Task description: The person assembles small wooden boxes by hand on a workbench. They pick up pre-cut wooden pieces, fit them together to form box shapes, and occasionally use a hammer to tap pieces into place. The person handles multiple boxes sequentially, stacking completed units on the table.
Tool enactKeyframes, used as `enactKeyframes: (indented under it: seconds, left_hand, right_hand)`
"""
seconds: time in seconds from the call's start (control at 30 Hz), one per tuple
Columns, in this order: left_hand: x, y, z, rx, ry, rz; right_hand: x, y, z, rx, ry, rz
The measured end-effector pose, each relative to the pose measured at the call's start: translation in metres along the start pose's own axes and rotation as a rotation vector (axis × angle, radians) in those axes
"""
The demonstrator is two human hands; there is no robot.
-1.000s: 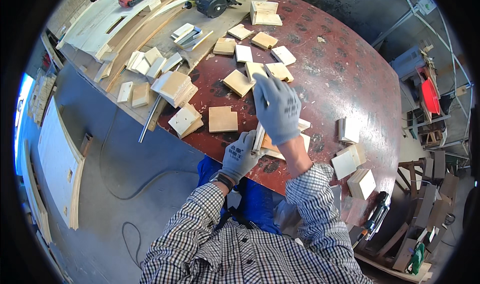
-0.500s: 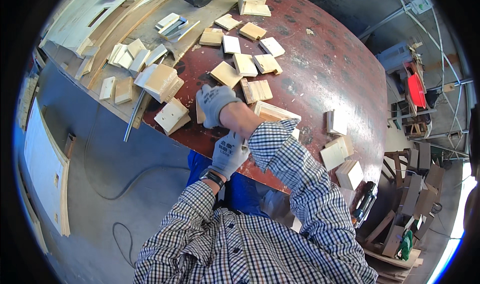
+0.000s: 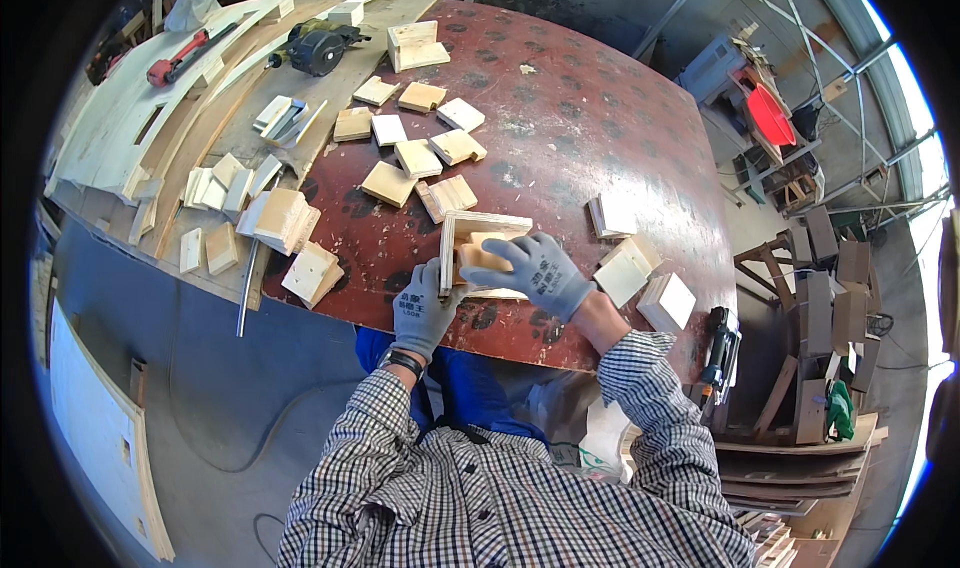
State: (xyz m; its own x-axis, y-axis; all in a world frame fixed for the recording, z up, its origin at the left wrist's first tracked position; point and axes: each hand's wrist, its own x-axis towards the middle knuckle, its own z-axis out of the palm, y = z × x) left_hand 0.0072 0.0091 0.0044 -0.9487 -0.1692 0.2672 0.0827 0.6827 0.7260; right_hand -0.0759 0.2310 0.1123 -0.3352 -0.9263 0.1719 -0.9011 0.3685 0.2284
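At the near edge of the dark red tabletop point(image 3: 560, 98), my left hand point(image 3: 424, 308), in a grey work glove, is closed on the left side of an angled plywood piece point(image 3: 488, 224) with upright walls. My right hand point(image 3: 540, 276), gloved too, reaches in from the right. Its fingers are closed on a small wooden block point(image 3: 480, 258) lying inside the angle of the plywood piece. Part of the block and the near end of the plywood piece are hidden by the gloves.
Several loose wooden blocks point(image 3: 388, 183) lie beyond and left of my hands, with more point(image 3: 666, 302) on the right. A black power tool point(image 3: 718, 353) rests at the right edge. A circular saw point(image 3: 318, 50) and a red-handled tool point(image 3: 176, 60) lie far left. A metal bar point(image 3: 246, 293) overhangs the edge.
My right hand has moved right, from across my left hand to the plywood piece, with a block in it. My left hand has come up onto that piece. The view has shifted right.
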Motion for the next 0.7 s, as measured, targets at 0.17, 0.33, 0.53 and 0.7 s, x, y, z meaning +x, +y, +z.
enactKeyframes:
  seconds: [0.17,0.33,0.53,0.7]
  left_hand:
    - [0.001,-0.002,-0.001,0.026,-0.012,-0.01]
    - [0.001,0.0,-0.003,0.044,-0.006,-0.015]
    - [0.0,-0.002,0.001,0.078,0.005,0.032]
    - [0.001,-0.007,0.004,0.105,0.024,0.062]
  right_hand:
    - [-0.009,-0.035,0.039,0.157,0.41,0.62]
    - [-0.016,-0.099,0.053,0.496,0.383,1.044]
    - [0.006,-0.105,0.056,0.394,0.349,1.061]
    - [0.018,-0.104,0.059,0.437,0.36,1.15]
